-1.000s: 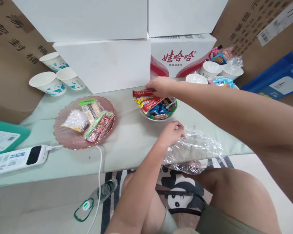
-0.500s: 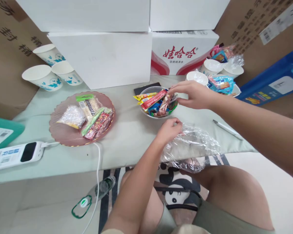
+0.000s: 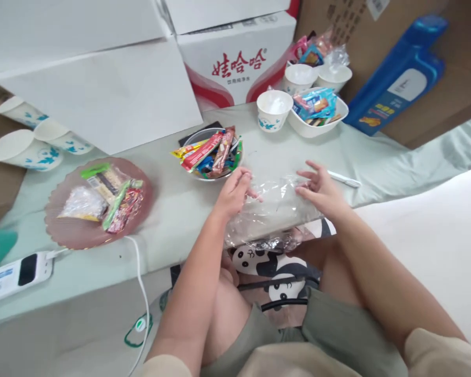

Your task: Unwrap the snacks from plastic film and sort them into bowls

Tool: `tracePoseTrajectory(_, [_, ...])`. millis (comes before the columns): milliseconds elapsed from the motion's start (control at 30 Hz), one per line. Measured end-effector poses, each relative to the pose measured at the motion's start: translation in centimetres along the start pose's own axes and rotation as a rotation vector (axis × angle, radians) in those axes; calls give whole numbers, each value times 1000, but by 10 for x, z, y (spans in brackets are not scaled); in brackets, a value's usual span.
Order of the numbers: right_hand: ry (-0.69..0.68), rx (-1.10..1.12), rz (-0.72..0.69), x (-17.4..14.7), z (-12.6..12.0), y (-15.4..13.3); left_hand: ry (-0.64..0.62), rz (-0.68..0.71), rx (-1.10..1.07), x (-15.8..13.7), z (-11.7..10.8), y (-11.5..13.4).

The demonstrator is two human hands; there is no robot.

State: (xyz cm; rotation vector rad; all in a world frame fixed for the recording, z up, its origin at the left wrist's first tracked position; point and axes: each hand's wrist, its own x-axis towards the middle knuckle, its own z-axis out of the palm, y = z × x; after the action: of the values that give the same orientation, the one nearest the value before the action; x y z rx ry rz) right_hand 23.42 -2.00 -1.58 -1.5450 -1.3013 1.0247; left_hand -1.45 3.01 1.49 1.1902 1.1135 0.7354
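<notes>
A clear plastic bag (image 3: 272, 212) lies crumpled along the table's front edge, part of it hanging over. My left hand (image 3: 234, 195) is closed, its fingers pinching the bag's left edge. At the bag's right side is my right hand (image 3: 322, 192), fingers apart; whether a fingertip touches the film I cannot tell. Just beyond my left hand stands a round bowl (image 3: 210, 179) heaped with wrapped snack bars (image 3: 223, 151) in red, yellow, blue and brown.
Left of the bowl sits a pink plate (image 3: 58, 222) with several packaged snacks. Paper cups (image 3: 273, 112) and a white dish (image 3: 304, 129) of blue packets stand at the back right, near a blue jug (image 3: 396, 78). A white pen (image 3: 344, 179) lies beside my right hand. White boxes (image 3: 102, 99) line the back.
My right hand has left the snack bowl and come back to the bag's right side, fingers spread. My left hand stays at the bag's left edge. The view has turned right.
</notes>
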Motion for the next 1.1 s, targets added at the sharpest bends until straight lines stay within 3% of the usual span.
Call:
tracePoseTrajectory(133, [-22, 3, 75, 5, -10, -6, 25, 63, 77, 3, 1, -5])
tracePoseTrajectory(300, [-86, 130, 93, 2, -33, -6, 35, 139, 331, 7, -2, -11])
tracePoseTrajectory(433, [-174, -33, 76, -3, -50, 2, 49, 200, 524, 6, -5, -9])
tracePoseTrajectory(567, [-107, -19, 99, -8, -62, -2, 58, 212, 564, 1, -4, 0])
tracePoseTrajectory(767, [-206, 238, 174, -11, -75, -10, 119, 205, 449, 3, 8, 8])
tracePoseTrajectory(933, [61, 548, 174, -12, -68, -12, 262, 168, 166, 8, 31, 5])
tracePoseTrajectory(1100, [7, 660, 273, -13, -56, -7, 362, 175, 34, 12, 42, -2])
